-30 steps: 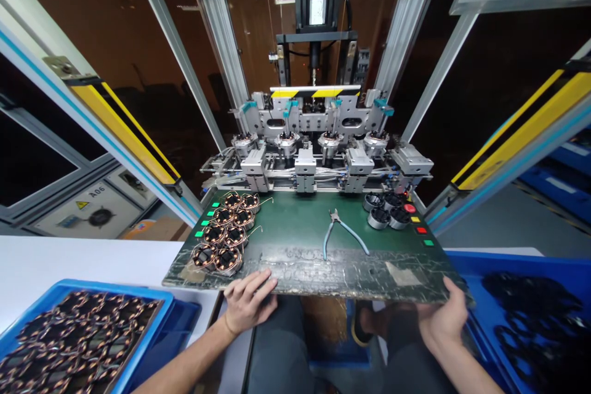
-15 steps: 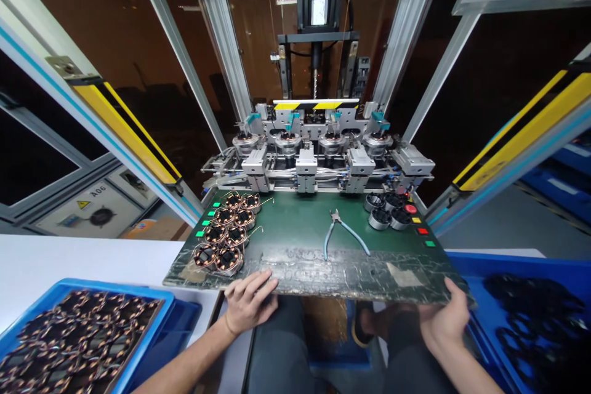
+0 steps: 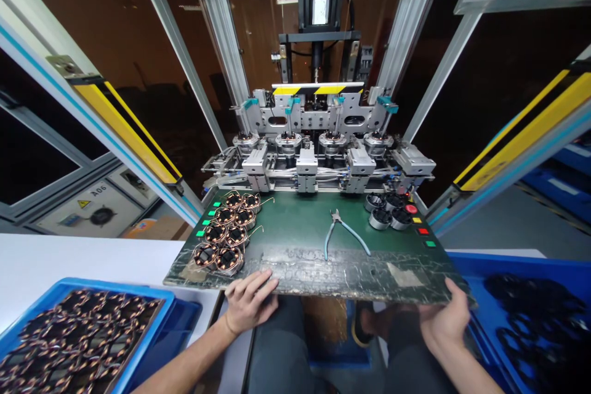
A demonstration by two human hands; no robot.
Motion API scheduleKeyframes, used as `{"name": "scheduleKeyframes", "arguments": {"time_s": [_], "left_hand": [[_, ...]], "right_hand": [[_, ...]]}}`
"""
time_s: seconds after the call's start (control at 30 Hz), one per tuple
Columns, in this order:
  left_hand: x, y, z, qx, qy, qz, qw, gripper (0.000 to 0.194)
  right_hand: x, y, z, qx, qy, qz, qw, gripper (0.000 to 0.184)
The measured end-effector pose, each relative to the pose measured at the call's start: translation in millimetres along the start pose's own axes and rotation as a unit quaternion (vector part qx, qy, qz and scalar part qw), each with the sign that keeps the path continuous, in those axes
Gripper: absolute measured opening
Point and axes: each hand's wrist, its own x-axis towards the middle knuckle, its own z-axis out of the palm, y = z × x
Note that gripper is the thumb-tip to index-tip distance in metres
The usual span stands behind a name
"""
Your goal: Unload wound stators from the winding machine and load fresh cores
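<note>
My left hand [image 3: 252,301] lies on the front edge of the green worktop [image 3: 286,228], its fingers stretched out and holding nothing. At the right front corner, my right hand [image 3: 446,320] is around the worktop's edge, thumb above; its other fingers are partly hidden underneath. Several copper-wound stator cores [image 3: 229,260] stand in two columns beyond my left hand. A pair of blue-handled pliers [image 3: 339,231] lies with handles spread toward me. Several black-lined, unwound stator cores [image 3: 380,218] are grouped at the back right. Behind the worktop, a winding machine [image 3: 307,163] holds a row of stator cores [image 3: 289,141].
A blue bin [image 3: 159,308] of wound cores stands on the white table at left. At right is another blue bin [image 3: 475,265] with black parts [image 3: 530,295]. Yellow-and-black guard posts [image 3: 127,129] flank the machine. Green and red buttons [image 3: 423,231] line the worktop's sides.
The machine's upper plate with the striped yellow-and-black bar has risen, showing more of the plate above the held cores. My hands and the things on the worktop have stayed put.
</note>
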Motion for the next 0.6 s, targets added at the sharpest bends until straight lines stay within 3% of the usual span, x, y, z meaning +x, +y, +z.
{"name": "scheduleKeyframes", "arguments": {"time_s": [0.6], "left_hand": [[5, 1, -0.1, -0.003, 0.009, 0.008, 1.0, 0.041]], "right_hand": [[9, 5, -6, -0.003, 0.002, 0.002, 1.0, 0.042]]}}
